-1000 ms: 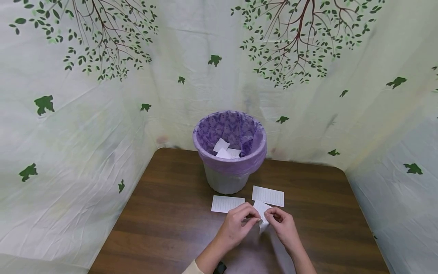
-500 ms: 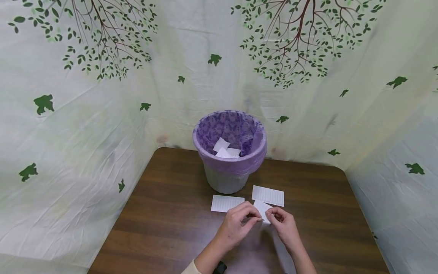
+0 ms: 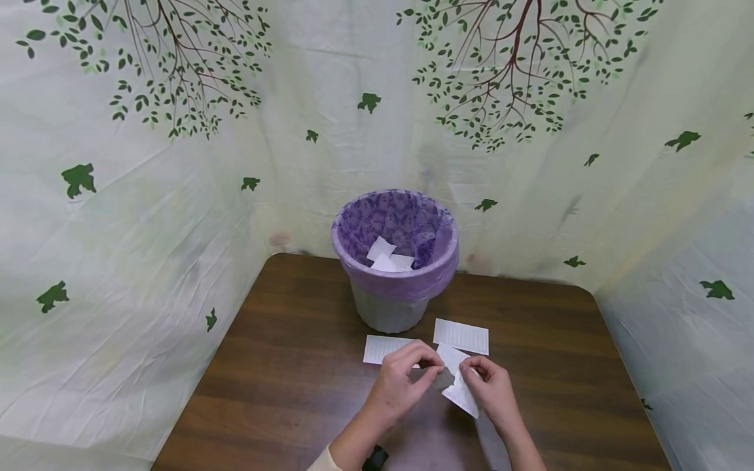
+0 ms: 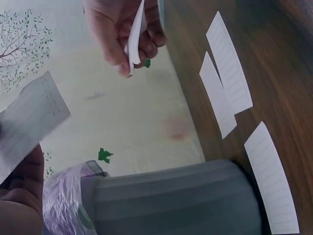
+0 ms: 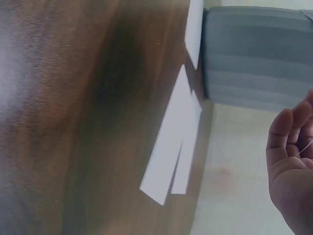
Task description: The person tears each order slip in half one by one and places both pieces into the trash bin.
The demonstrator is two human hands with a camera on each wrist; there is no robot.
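Observation:
My left hand (image 3: pixel 397 383) pinches a torn piece of lined index card (image 4: pixel 36 117) between thumb and fingers. Close beside it, my right hand (image 3: pixel 491 392) pinches another torn piece of card (image 3: pixel 463 398) with a ragged edge. A gap separates the two pieces in the left wrist view. Below and behind the hands lie three white lined index cards: one at left (image 3: pixel 379 348), partly behind the left hand, one at right (image 3: pixel 462 336), and one in front of that (image 3: pixel 451 355), partly covered by the right hand and its piece.
Behind the cards stands a grey wastebasket (image 3: pixel 391 314) with a purple patterned bag liner (image 3: pixel 394 284) folded over its rim. White paper pieces (image 3: pixel 385 263) lie inside. The brown wooden table (image 3: pixel 283 353) meets leaf-printed cloth (image 3: pixel 377 150) hung around it.
The paper between the hands now shows as two pieces. The left hand has risen slightly and moved a little left, away from the right hand, which has barely moved.

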